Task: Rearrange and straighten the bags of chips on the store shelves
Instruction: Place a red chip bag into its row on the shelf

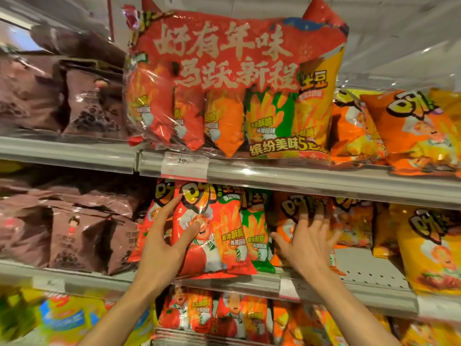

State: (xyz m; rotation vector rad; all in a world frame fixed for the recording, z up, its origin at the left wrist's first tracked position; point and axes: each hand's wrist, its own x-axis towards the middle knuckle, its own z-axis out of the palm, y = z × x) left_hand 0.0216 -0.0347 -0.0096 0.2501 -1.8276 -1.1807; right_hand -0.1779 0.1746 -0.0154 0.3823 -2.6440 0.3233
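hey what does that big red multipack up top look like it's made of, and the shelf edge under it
The big red multipack looks like thin clear plastic film over smaller foil-type bags: it is glossy, crinkled, with streaky glare, and the bags show through. The shelf edge appears to be grey painted metal fronted by a clear plastic price strip, judging by its sheen; I can't be sure of the metal.

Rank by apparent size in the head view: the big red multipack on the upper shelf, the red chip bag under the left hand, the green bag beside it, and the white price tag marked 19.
1. Red multipack
2. Red chip bag
3. Green bag, partly hidden behind the red one, so its rank is unsure
4. Price tag
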